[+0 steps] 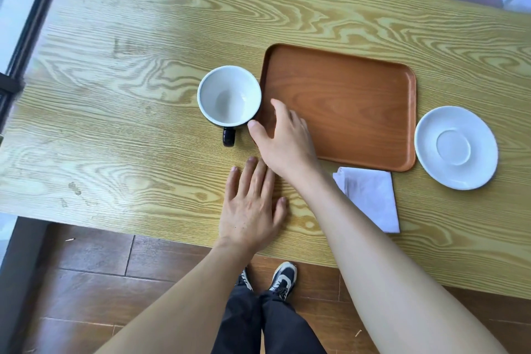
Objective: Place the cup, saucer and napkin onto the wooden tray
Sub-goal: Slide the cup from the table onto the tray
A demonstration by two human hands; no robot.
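Head camera pictures showed that nothing had been put on the wooden tray point(353, 106) yet, so the first step was judged to be in hand: getting the cup.

The right hand point(283, 141) was reached across to the left, over the near left corner of the tray. Its fingers were spread wide and nothing was held in it. The thumb tip was seen just beside the cup's near wall, maybe touching it; that could not be told for sure. The left hand point(253, 207) was laid flat on the wooden table point(129, 89), open and empty, just below the right hand.

The cup point(229, 96) stood upright just past the right thumb, right up against the tray's left edge. It was white inside and dark outside, and it was empty. Its dark handle point(229, 136) was pointed back toward the person, just left of the right thumb. The white saucer point(456, 147) was well off to the right of both hands, on the far side of the tray. The folded white napkin point(370, 195) lay just right of the right forearm, near the tray's front edge.

Next, it was judged that the cup should be gripped by its handle or its wall, lifted over the tray's low rim, and set down inside. Room should be left for the saucer and the napkin.
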